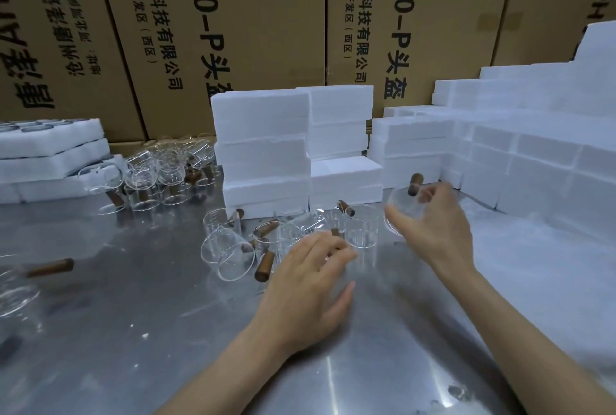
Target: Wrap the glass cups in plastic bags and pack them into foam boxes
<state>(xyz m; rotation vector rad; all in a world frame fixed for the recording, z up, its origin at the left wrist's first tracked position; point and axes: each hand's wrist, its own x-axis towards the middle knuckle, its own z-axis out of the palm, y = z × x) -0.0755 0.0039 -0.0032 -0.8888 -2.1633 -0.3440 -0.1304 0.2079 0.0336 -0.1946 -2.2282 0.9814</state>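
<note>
Above the bench [133, 331], right hand [436, 231] holds a lifted glass cup [405, 211] (for wrapping, probably) — left hand [310, 284] reaches, fingers relaxed.

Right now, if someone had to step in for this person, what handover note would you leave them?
Right hand: holds a glass cup with a brown handle, lifted off the steel table.
Left hand: open, reaching at the loose cups in the middle.
More cups lie at back left, beside foam trays; closed foam boxes are stacked behind and to the right.
Done: cannot tell what the boxes hold.
Left: no plastic bag in view; the loose cups are unwrapped and unpacked.
</note>
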